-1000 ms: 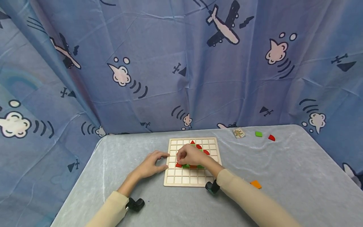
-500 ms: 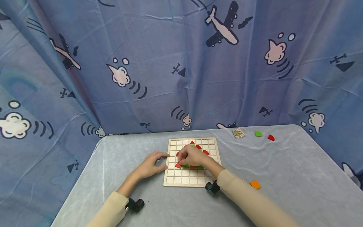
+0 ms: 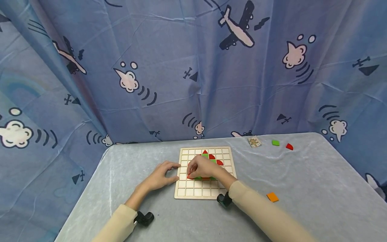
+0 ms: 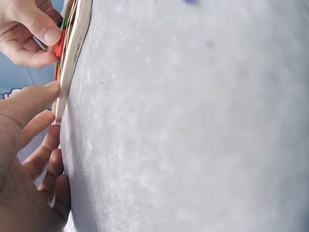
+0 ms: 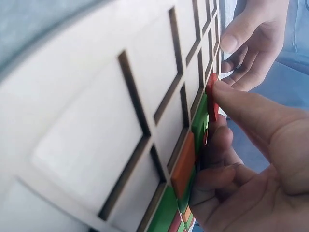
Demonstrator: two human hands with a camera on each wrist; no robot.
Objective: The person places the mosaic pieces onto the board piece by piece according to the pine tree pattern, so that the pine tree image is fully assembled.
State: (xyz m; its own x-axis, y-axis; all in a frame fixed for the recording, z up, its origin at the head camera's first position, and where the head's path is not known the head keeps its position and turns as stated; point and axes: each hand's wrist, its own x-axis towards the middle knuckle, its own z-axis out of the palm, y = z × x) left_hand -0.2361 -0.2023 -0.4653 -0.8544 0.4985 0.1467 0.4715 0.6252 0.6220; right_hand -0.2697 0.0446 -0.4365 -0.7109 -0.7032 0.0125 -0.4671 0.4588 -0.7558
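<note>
A square wooden grid board [image 3: 198,192] lies on the table, with red, green and orange pieces set in its middle cells. My right hand [image 3: 204,168] is over the board. Between its thumb and fingers it pinches a small red piece [image 5: 211,96], at the left end of a row, beside a green piece [image 5: 199,123] and an orange piece [image 5: 183,162]. The red piece's full outline is covered by the fingertips. At the board's left edge, my left hand [image 3: 158,176] touches the rim with thumb and forefinger, its other fingers loosely bent.
Right of the board lies an orange square tile [image 3: 272,197]. Toward the back right are a patterned square card [image 3: 254,142], a green tile [image 3: 275,143] and a red rounded piece [image 3: 289,147]. A blue printed curtain [image 3: 169,84] hangs behind the table.
The right hand has shifted slightly left, and its fingertips now cover more of the red piece. The left hand stays at the board's edge.
</note>
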